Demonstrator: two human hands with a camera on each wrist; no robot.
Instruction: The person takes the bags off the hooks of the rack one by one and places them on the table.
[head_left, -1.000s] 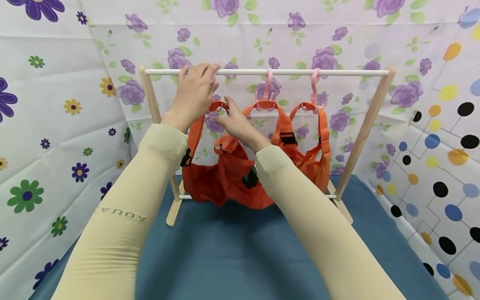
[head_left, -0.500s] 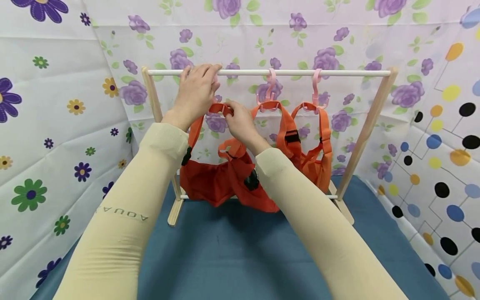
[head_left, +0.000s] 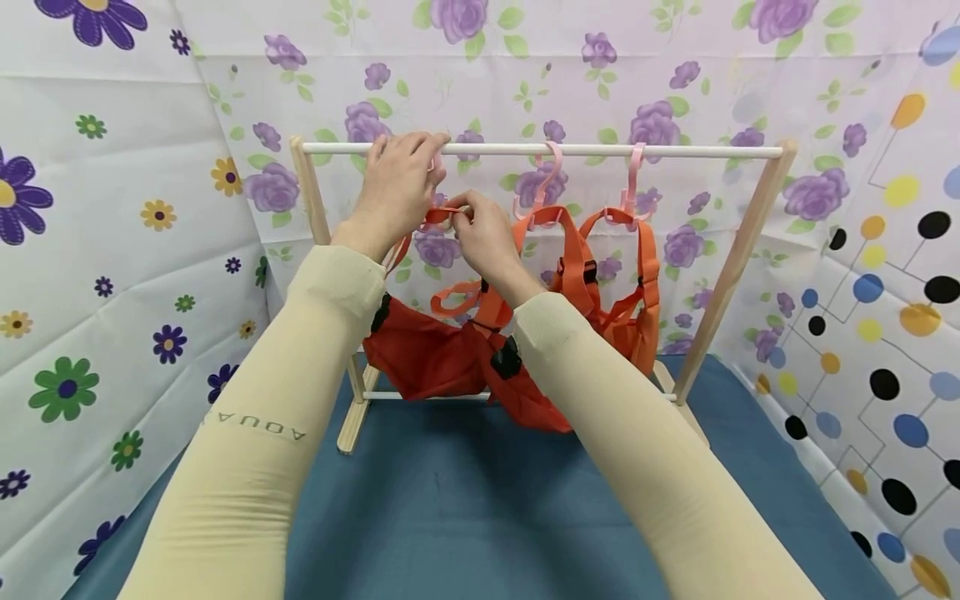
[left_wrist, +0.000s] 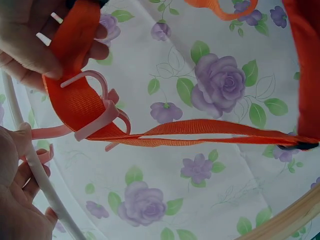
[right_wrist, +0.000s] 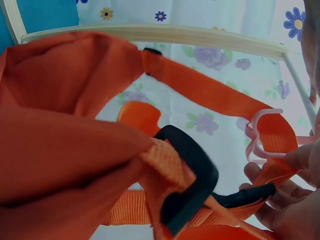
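My left hand [head_left: 401,183] is at the white rod's left part, fingers over it. In the left wrist view it grips a pink hook [left_wrist: 102,117] where the hook meets the rod. An orange strap [left_wrist: 82,102] loops over the hook's lower prongs. My right hand [head_left: 483,229] pinches this strap just right of the hook; in the right wrist view, its fingers also touch a strap part with a black buckle [right_wrist: 245,196]. Below hangs the red fabric bag [head_left: 427,354] with straps, sagging and tilted, partly hidden by my right forearm.
A white rod [head_left: 697,152] on a wooden stand [head_left: 738,267] spans the view. Two more pink hooks, one in the middle [head_left: 551,179] and one at right [head_left: 633,179], carry orange straps. Blue cloth [head_left: 465,517] lies beneath; flowered sheets [head_left: 480,75] hang behind.
My right hand has closed on the strap beside the left hook and pulled it. The red bag has shifted and its left side tilts. The middle hook leans more; my left hand stays on the rod.
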